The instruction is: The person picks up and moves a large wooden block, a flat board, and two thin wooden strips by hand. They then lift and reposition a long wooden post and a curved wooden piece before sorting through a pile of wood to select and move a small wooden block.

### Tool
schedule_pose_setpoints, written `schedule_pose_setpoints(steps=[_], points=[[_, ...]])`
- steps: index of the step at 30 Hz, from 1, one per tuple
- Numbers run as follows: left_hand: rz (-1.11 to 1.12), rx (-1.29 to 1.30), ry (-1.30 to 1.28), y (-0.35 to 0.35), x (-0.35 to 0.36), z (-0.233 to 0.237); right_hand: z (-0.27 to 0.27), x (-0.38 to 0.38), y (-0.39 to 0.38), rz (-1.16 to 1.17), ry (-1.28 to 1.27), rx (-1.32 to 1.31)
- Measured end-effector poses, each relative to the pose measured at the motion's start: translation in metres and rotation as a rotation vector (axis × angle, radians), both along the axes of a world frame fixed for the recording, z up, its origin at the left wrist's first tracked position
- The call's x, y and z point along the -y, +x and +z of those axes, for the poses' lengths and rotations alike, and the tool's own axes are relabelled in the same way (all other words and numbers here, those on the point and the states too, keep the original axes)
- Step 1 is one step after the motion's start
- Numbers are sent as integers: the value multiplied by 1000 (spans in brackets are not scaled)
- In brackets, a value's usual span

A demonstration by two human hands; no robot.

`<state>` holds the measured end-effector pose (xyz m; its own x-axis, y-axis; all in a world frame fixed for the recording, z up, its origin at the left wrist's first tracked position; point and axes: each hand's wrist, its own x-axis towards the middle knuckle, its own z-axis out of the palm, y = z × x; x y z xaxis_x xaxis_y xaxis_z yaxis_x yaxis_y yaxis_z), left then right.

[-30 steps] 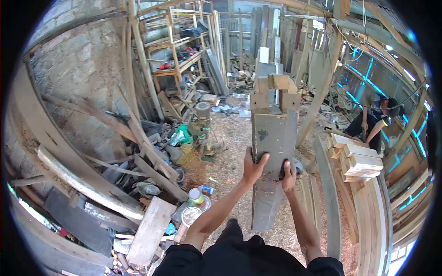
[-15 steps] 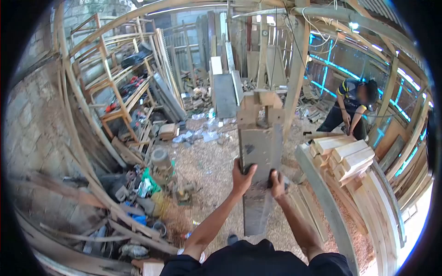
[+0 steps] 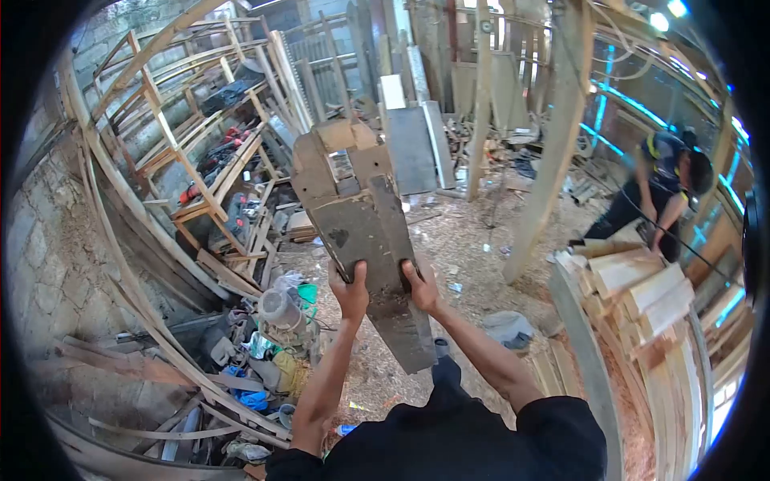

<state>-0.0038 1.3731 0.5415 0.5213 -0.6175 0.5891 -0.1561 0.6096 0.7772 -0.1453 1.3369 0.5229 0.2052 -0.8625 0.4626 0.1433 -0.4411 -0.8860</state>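
A long, worn wooden plank with a notched block at its far end is held out in front of my body. It slants, the far end leaning left and the narrower near end above the floor. My left hand is closed on its left edge, thumb on the upper face. On the opposite edge my right hand grips it, thumb also on top. The fingers beneath the plank are mostly hidden. Dust and dark stains mark its surface.
A co-worker bends over stacked pale timber at right. A wooden post stands ahead on the right. Wooden shelving lines the left, with a bucket and rags below. Wood shavings cover the floor.
The plank has swung left in view, and its far end now leans left. Both hands have moved left with it, still gripping. My leg shows below, and the camera view has shifted.
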Motion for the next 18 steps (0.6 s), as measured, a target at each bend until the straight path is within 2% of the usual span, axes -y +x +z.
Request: schedule_pose_setpoints(steps=[2,6,8,10,15,18], points=[[115,13,-25,12,48,-6,-24,70,20,57,-18,-13],[134,-41,-38,22,152,-21,-23,183,28,128,-73,-113],[115,-23,-62,29,212,-17,-29,242,34,140,-106,-79],[242,89,0,23,251,-14,-26,284,28,160,-64,-115],[165,34,-45,17,367,-9,-29,399,22,63,-76,-161],[94,11,-14,17,438,-14,-29,461,18,95,-56,-33]])
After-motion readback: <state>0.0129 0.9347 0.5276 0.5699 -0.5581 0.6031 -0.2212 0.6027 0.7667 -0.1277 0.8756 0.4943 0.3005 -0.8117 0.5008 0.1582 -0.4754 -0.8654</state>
